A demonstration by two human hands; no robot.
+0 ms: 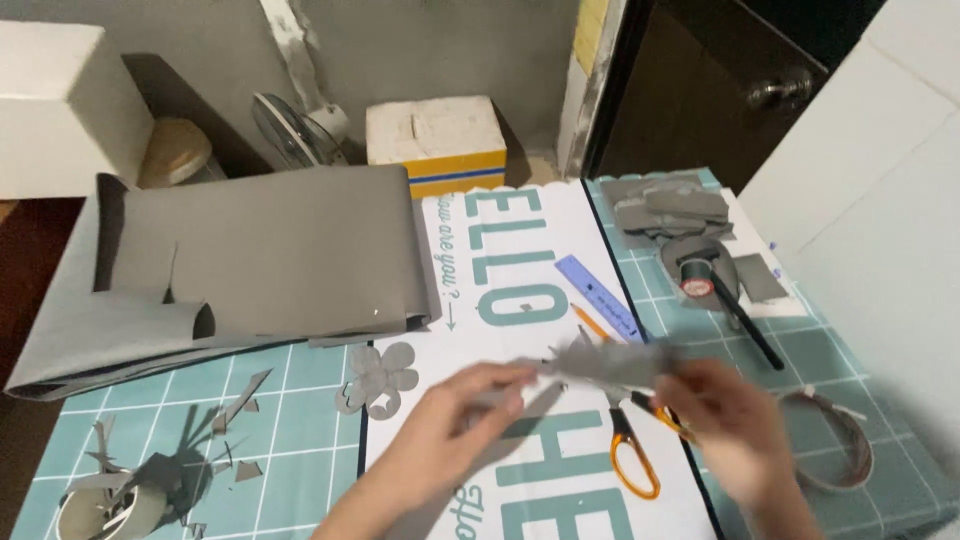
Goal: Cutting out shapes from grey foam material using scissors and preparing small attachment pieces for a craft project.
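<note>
Left hand [455, 420] and right hand [725, 420] each pinch an end of a grey paper strip [605, 362] (blurred). Orange scissors [632, 455] lie below on the table [300, 420]

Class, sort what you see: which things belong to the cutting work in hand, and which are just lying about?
In use:
left hand
right hand
grey cut-out piece
orange scissors
grey sheet roll
grey flower shape

Lying about:
blue ruler
pencil
tape ring
yellow-striped box

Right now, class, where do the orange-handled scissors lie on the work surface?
In the head view, the orange-handled scissors lie right of centre on the white lettered sheet, just below the grey strip and beside the right hand.
</note>
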